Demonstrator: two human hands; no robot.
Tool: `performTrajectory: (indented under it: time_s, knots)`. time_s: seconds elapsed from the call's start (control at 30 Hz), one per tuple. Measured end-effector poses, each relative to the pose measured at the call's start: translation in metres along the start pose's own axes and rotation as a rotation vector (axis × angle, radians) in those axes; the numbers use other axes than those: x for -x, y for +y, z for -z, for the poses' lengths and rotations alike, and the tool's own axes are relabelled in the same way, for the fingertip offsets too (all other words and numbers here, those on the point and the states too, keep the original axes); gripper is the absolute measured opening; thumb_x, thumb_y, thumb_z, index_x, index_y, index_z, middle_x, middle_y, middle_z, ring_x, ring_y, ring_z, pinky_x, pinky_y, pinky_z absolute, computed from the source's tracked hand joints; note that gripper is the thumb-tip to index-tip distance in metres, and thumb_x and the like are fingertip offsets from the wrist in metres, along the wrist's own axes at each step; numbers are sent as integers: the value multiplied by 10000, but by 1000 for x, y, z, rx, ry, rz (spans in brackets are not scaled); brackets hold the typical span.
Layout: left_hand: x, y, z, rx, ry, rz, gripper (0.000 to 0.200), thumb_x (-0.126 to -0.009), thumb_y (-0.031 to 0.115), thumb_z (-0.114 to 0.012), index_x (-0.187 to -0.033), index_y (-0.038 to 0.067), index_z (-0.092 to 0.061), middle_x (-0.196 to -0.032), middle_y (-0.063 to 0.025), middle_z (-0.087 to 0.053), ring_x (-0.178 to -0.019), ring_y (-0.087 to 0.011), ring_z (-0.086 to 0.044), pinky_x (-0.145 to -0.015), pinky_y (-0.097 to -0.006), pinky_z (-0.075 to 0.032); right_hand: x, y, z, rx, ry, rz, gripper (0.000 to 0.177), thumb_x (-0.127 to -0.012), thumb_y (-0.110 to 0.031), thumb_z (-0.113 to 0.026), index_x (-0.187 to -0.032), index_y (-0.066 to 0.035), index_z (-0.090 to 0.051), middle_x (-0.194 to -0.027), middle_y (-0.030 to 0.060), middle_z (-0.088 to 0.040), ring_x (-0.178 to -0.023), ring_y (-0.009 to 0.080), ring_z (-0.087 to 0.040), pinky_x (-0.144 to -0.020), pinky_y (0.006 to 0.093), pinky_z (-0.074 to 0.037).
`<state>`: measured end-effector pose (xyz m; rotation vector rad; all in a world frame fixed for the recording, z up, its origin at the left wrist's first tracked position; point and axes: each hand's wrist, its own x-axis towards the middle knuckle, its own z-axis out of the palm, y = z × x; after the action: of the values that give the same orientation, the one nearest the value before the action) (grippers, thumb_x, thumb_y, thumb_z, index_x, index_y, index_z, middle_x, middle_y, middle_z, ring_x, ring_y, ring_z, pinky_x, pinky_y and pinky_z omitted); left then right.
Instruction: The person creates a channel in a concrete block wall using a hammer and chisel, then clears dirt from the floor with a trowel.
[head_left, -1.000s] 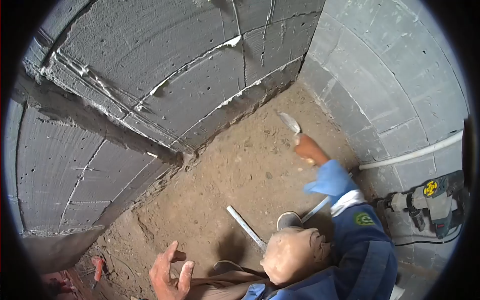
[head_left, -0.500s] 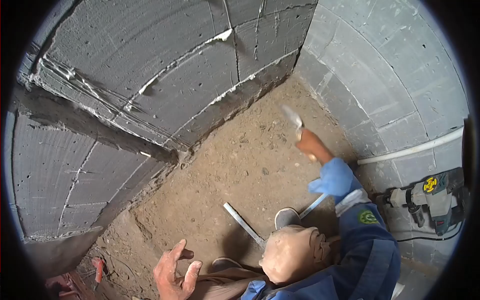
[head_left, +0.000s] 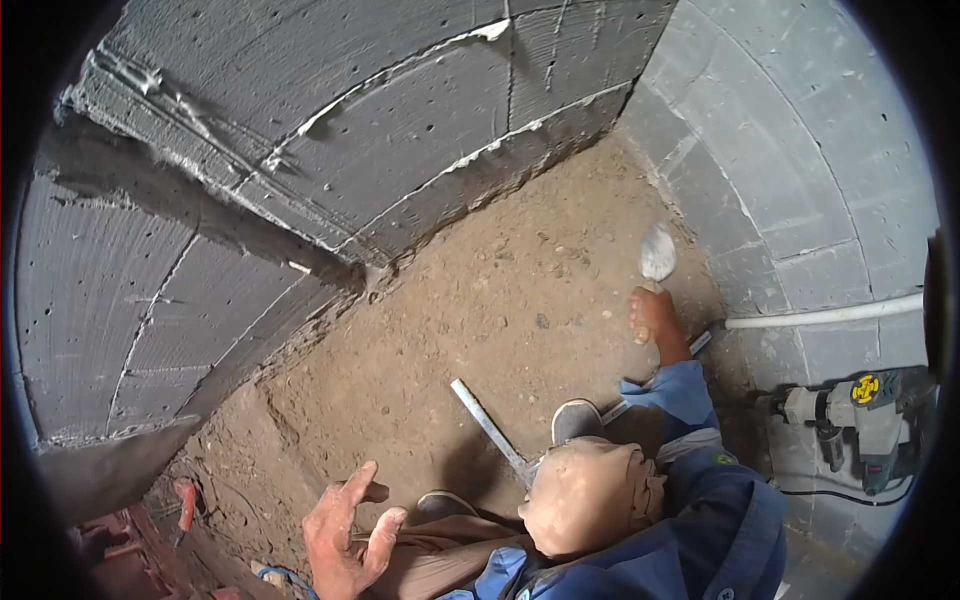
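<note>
My right hand (head_left: 655, 318) is closed around the handle of a small trowel (head_left: 657, 252), held out over the dirt floor near the right-hand wall. The trowel's pale blade points away from me, slightly blurred. My left hand (head_left: 350, 530) hovers beside my left leg at the bottom of the head view, fingers bent and apart, nothing in it, its skin dusty. A pale metal bar (head_left: 487, 425) lies on the floor in front of my feet. Another thin bar (head_left: 615, 412) runs beside my shoe, passing partly under my right sleeve.
Grey block walls (head_left: 420, 120) meet in a corner ahead. Along the right wall runs a white pipe (head_left: 825, 312), with a rotary hammer drill (head_left: 870, 425) and its black cord below it. At lower left are a red-handled tool (head_left: 186, 500) and a blue cable (head_left: 285, 575).
My right hand has moved right and toward me with the trowel, whose blade has swung from pointing up-left to nearly straight ahead. My left hand stays almost in place; the view has shifted slightly.
</note>
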<state>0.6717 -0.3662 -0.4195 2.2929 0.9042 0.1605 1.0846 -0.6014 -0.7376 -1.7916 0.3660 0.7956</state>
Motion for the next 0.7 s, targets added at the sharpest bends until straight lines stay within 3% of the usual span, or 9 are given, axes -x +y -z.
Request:
performTrajectory:
  time_s: [0.03,0.1,0.17,0.23,0.33,0.4,0.53,0.57,0.7]
  knots:
    - [2,-1,1,-9,2,7,475,-743,44,-723,-1197,-21,-598,-864,-151,-664,-772,-253,-668,-733,-342,-510,-9,14,-7,-176,2,-62,164,-788,-217,-673,-830,-82,-593,-591,10,-508,-448,171,-526,-418,334,-480]
    - [2,-1,1,-31,2,65,474,-741,57,-728,-1193,-19,-604,-863,-151,-663,-760,-255,-661,-723,-339,-506,-24,32,-27,-410,-421,-206,132,-797,-189,-655,-787,-93,-565,-562,26,-494,-427,178,-516,-395,337,-461]
    - [5,-6,1,-13,2,68,474,-743,58,-728,-1194,-20,-603,-855,-151,-661,-755,-254,-658,-720,-339,-506,10,19,-93,-286,-390,-217,156,-798,-188,-656,-741,-109,-534,-554,23,-488,-410,175,-504,-389,340,-452]
    - [5,-7,0,16,23,48,475,-744,59,-728,-1195,-20,-601,-848,-151,-660,-751,-253,-655,-716,-339,-506,45,2,-121,40,-181,-95,98,-786,-91,-617,-784,-25,-545,-600,66,-544,-447,180,-534,-389,353,-437]
    - [7,2,5,-41,11,3,475,-744,48,-726,-1197,-20,-598,-840,-150,-657,-745,-252,-650,-715,-339,-508,58,-2,-130,406,-262,91,108,-770,-64,-614,-823,-4,-542,-607,69,-546,-457,188,-538,-392,367,-444]
    - [2,13,11,50,10,79,415,-837,116,-715,-1228,23,-609,-898,-143,-661,-807,-268,-645,-747,-333,-496,60,-14,-124,149,-156,35,114,-760,-91,-641,-790,-1,-579,-587,80,-564,-462,206,-574,-396,367,-461]
    - [16,9,14,3,12,121,413,-843,129,-711,-1232,33,-609,-898,-145,-663,-810,-269,-648,-751,-336,-500,-1,-40,-90,-307,-16,48,121,-806,-105,-604,-724,-52,-532,-591,54,-521,-423,187,-504,-369,358,-419]
    - [15,8,15,-17,15,152,413,-845,135,-709,-1233,38,-609,-898,-144,-664,-813,-269,-649,-753,-338,-501,-10,-49,-90,-514,-52,-69,142,-812,-121,-606,-716,-45,-536,-578,54,-514,-417,198,-498,-370,358,-420]
    - [5,-9,3,-30,35,132,443,-797,94,-716,-1216,10,-602,-867,-146,-661,-782,-258,-651,-734,-341,-505,-4,-32,-142,-78,-87,26,152,-822,-122,-595,-708,-38,-538,-569,54,-510,-419,199,-499,-377,363,-423]
